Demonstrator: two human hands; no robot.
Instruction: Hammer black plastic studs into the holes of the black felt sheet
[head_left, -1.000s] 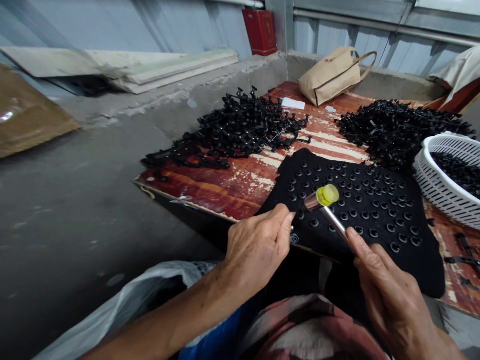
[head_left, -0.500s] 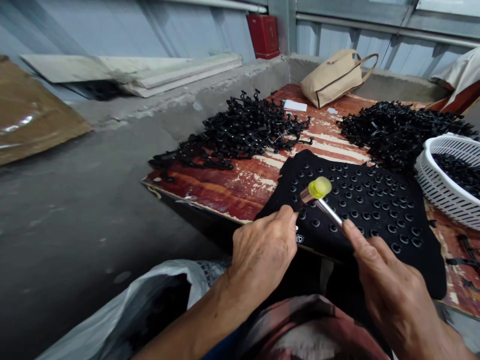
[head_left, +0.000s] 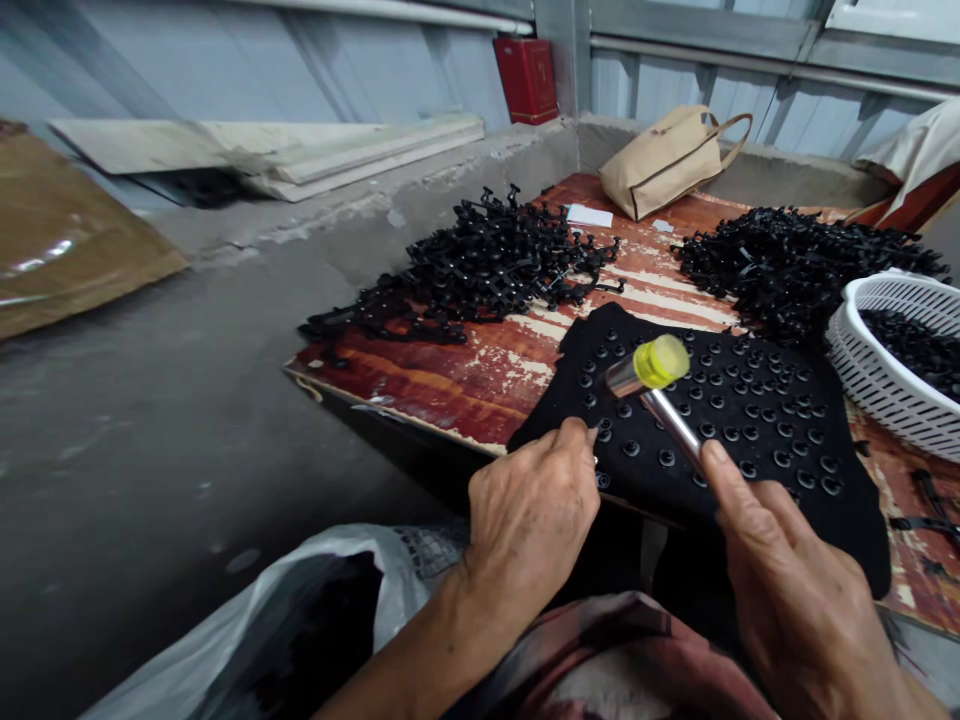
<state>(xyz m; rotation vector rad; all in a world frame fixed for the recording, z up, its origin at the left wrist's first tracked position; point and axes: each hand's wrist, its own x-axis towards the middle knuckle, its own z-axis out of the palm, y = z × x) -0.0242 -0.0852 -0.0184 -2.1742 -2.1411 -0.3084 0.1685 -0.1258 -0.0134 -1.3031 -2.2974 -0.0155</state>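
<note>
A black mat (head_left: pixel 637 490) with several round black studs lies at the front edge of the red-brown board. My right hand (head_left: pixel 795 570) grips the metal handle of a hammer (head_left: pixel 660 368) with a translucent yellow face, its head raised over the mat. My left hand (head_left: pixel 536 500) is closed at the mat's near left edge, thumb and fingers pinched; whatever they hold is hidden apart from a tiny bright spot at the fingertips.
Black plastic parts (head_left: pixel 487 260) are heaped at the board's back left, with another heap (head_left: pixel 787 260) at the right. Beside that stands a white basket (head_left: pixel 885 360). A beige bag (head_left: pixel 664 165) lies behind; a plastic sack (head_left: pixel 217 640) is at lower left.
The hammer head has moved slightly right and up, with my right hand shifting a little right. My left hand has barely moved and stays closed.
</note>
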